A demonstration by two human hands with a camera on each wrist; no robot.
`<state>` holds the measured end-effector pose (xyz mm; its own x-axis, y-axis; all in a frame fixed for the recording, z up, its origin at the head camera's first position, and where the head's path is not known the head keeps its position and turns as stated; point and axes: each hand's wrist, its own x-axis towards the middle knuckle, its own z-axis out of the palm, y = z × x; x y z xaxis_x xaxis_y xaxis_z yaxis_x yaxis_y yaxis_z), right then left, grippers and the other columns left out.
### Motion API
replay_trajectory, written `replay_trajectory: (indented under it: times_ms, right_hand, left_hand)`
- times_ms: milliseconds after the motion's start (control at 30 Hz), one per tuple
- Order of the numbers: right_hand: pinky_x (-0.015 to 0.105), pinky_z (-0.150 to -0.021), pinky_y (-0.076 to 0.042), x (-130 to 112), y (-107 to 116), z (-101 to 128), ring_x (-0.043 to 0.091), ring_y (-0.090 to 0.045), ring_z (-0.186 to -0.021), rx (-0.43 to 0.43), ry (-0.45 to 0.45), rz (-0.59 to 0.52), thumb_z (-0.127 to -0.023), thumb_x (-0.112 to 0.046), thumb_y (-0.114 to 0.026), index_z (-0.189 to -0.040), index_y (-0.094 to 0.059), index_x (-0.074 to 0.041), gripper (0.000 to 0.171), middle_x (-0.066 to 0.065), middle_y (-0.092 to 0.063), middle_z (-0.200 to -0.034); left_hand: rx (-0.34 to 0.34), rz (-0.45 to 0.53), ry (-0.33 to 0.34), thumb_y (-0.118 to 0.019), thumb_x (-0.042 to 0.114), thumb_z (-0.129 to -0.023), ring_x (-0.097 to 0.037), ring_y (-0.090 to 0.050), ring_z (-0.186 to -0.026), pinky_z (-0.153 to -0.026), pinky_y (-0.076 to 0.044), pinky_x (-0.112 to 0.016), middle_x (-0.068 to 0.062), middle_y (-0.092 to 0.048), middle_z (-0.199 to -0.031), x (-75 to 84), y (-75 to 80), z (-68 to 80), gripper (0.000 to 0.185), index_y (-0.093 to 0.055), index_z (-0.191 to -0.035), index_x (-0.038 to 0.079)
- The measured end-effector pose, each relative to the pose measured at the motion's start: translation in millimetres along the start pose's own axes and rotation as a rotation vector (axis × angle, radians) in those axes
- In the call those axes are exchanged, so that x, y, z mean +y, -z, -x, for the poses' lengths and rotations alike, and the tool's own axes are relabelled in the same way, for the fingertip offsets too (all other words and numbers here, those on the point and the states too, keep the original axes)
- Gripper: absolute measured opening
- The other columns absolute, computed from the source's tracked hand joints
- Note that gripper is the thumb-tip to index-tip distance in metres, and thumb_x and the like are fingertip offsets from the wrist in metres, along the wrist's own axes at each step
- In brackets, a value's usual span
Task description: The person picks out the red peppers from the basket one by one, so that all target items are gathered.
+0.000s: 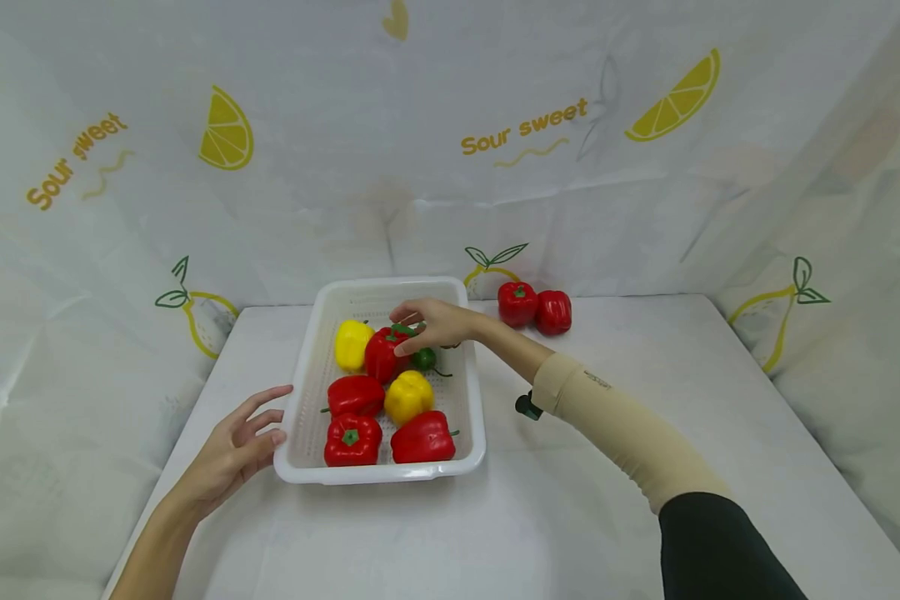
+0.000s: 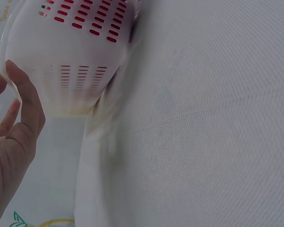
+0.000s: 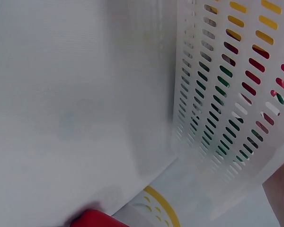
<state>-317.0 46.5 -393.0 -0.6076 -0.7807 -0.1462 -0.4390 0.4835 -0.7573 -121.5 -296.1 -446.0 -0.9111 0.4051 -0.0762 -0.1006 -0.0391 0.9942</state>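
Note:
A white plastic basket [image 1: 380, 474] with slotted walls stands on the table, holding several red and yellow bell peppers. My left hand [image 1: 232, 454] rests its fingertips against the basket's left rim, its fingers slightly bent. In the left wrist view, that hand [image 2: 19, 127] touches the outside of the basket wall [image 2: 47, 85]. Reaching over the right side, my right hand [image 1: 438, 323] grips a red bell pepper [image 1: 382, 357] near its green stem. Beside that pepper are a yellow bell pepper [image 1: 353, 345] and a small round green vegetable [image 1: 423, 359].
Two red bell peppers [image 1: 517, 303] lie outside the basket, at the back of the white-covered table [image 1: 607, 400]. Behind the table hangs a pale curtain [image 1: 330, 208] printed with lemons. In the right wrist view, the basket's slotted side wall [image 3: 217, 104] fills the right part.

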Motion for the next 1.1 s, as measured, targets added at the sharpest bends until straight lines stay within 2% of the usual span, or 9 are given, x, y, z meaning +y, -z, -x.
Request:
replay_trajectory:
  times_ms: [300, 767, 1100]
  right_hand:
    - [0.034, -0.106, -0.048, 3.0, -4.3, -9.1, 0.021, -0.053, -0.131, -0.010, -0.072, 0.038, -0.083, -0.040, -0.074, -0.138, -0.048, -0.010, 0.067, 0.004, -0.053, -0.141]
    - [0.037, -0.105, -0.049, 2.9, -14.3, -16.3, 0.022, -0.052, -0.124, -0.019, -0.139, 0.071, -0.080, -0.046, -0.074, -0.136, -0.046, -0.017, 0.069, 0.007, -0.052, -0.139]
    - [0.032, -0.101, -0.052, 3.6, -18.4, -17.7, 0.022, -0.057, -0.119, 0.020, -0.112, 0.071, -0.080, -0.045, -0.075, -0.136, -0.047, -0.015, 0.070, 0.008, -0.054, -0.137]
  left_hand:
    - [0.002, 0.009, -0.002, -0.045, -0.002, -0.098, -0.017, -0.065, -0.106, -0.089, -0.058, -0.037, -0.010, -0.055, -0.126, 1.5, -1.4, 0.3, 0.062, -0.019, -0.153, 0.013]
    - [0.001, 0.000, -0.005, -0.045, -0.002, -0.098, -0.017, -0.065, -0.106, -0.089, -0.058, -0.036, -0.011, -0.056, -0.126, 2.3, -2.5, 0.8, 0.063, -0.019, -0.153, 0.013]
    - [0.018, -0.017, 0.004, -0.046, -0.001, -0.098, -0.016, -0.066, -0.104, -0.088, -0.058, -0.036, -0.010, -0.056, -0.124, 1.9, -3.5, 1.1, 0.063, -0.019, -0.153, 0.013]
